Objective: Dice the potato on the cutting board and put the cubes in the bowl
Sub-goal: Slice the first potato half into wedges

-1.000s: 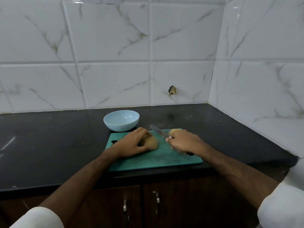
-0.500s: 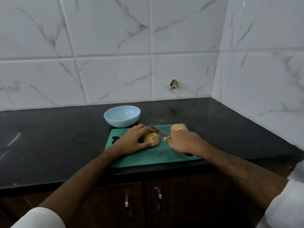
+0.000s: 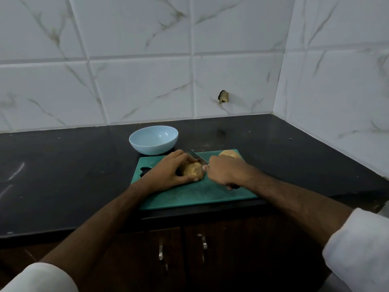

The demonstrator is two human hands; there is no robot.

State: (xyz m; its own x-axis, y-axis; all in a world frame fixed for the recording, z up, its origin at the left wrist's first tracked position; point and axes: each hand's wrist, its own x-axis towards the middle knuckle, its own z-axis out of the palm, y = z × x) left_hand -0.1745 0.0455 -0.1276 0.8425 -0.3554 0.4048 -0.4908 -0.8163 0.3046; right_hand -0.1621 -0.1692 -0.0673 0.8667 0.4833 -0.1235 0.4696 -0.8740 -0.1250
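Observation:
A green cutting board [image 3: 195, 197] lies at the counter's front edge. My left hand [image 3: 168, 172] grips a brown potato [image 3: 193, 169] on the board, fingers curled over its left side. My right hand [image 3: 226, 172] grips the handle of a knife [image 3: 197, 158]. The blade angles up and to the left, across the potato's far side. A second potato piece [image 3: 228, 153] lies at the board's far right corner, partly hidden behind my right hand. A pale blue bowl [image 3: 153, 140], with nothing in it, stands just behind the board's left end.
The black countertop [image 3: 63, 175] runs to the left and back to white tiled walls, which meet in a corner at the right. Dark cabinet doors with metal handles [image 3: 203, 242] sit below the counter's front edge.
The camera has tilted down, so everything sits higher in view. The knife blade has moved closer to the potato under my left hand. The far potato piece has come into view.

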